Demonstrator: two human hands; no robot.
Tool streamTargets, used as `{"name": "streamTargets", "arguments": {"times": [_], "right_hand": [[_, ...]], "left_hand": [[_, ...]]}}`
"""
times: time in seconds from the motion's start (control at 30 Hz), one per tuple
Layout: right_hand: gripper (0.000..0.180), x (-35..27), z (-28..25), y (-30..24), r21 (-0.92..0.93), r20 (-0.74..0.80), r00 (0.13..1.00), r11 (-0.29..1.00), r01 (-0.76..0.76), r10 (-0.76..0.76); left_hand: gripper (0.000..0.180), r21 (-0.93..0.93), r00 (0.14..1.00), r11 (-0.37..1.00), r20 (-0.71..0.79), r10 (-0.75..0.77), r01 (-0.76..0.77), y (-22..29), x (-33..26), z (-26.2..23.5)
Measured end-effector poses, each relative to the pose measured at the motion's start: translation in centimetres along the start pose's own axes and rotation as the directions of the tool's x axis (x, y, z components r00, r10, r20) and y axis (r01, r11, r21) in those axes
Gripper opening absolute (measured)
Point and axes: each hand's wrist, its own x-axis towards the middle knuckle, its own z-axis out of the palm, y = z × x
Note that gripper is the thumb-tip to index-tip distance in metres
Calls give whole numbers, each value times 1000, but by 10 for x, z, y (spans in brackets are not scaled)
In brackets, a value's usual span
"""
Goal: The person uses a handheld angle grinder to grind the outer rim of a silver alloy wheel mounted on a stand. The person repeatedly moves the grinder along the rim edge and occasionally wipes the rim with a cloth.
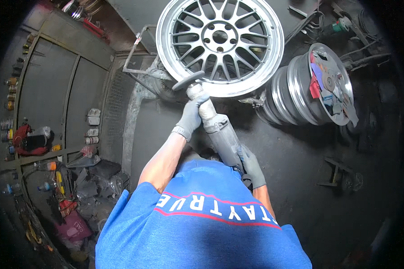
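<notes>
My left hand point(192, 114), in a grey glove, is wrapped round the pale front neck of a grey angle grinder point(224, 139). The gloved right hand point(252, 168) grips the same tool at its rear end, its fingers partly hidden. A thin dark round disc point(186, 81) sits at the grinder's front, seen nearly edge-on and tilted. In the view it overlaps the lower left lip of a silver multi-spoke car wheel rim point(211, 33). Whether disc and lip touch, I cannot tell. The rim faces up toward me, with its polished outer lip bright.
To the right, stacked rims point(296, 92) carry a pile of cloths and discs point(330, 85). A metal frame point(137, 58) stands left of the rim. Shelving point(67, 89) with cans and bags lines the left wall. A small metal stand point(339, 172) lies on the dark floor at right.
</notes>
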Motion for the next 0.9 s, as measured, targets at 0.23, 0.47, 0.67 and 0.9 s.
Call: {"name": "streamTargets", "arguments": {"times": [0.23, 0.47, 0.67, 0.9], "right_hand": [[62, -68, -22, 16, 139, -196, 968, 982, -128, 154], [56, -83, 35, 7, 400, -250, 939, 908, -121, 236], [57, -68, 124, -29, 474, -259, 902, 859, -192, 344], [59, -9, 185, -8, 152, -312, 950, 986, 63, -12]], "left_hand": [[34, 146, 990, 981, 45, -134, 126, -64, -6, 57], [47, 225, 975, 958, 89, -204, 180, -47, -15, 60], [39, 285, 977, 944, 81, -200, 170, 19, -8, 0], [25, 232, 974, 960, 123, -188, 156, 112, 8, -35]]}}
